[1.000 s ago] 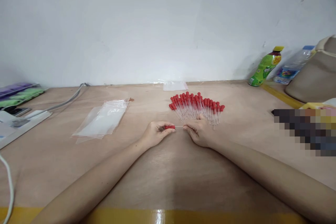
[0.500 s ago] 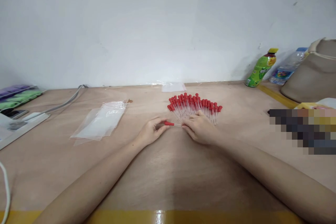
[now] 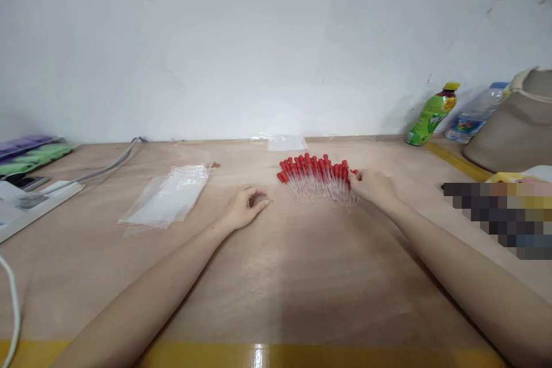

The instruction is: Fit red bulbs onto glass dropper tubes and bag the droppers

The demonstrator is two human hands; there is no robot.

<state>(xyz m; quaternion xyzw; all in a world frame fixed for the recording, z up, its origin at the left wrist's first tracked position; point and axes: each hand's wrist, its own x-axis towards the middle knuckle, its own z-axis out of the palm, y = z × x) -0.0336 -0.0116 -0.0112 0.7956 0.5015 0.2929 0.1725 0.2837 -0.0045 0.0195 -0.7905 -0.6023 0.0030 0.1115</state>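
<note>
Droppers with red rubber bulbs and thin clear tubes lie side by side in a fanned pile (image 3: 317, 175) on the table, bulbs toward the wall and tips toward me. At the pile's right end, my right hand (image 3: 374, 187) has its fingers closed at the red bulb of the outermost dropper (image 3: 354, 173). The fingers partly cover that bulb. My left hand (image 3: 245, 207) rests on the table, left of the pile and apart from it. Its thumb and fingers curve with a gap between them, and nothing shows inside.
Clear plastic zip bags (image 3: 175, 195) lie to the left, with another bag (image 3: 287, 143) against the wall. A grey cable (image 3: 107, 168) runs to a white power strip (image 3: 52, 204). A green bottle (image 3: 432, 115), a clear bottle (image 3: 476, 112) and a beige bin (image 3: 511, 126) stand at right.
The dropper held between both hands has left them. My right hand has moved right to the pile's end; my left hand has drawn back slightly left and opened.
</note>
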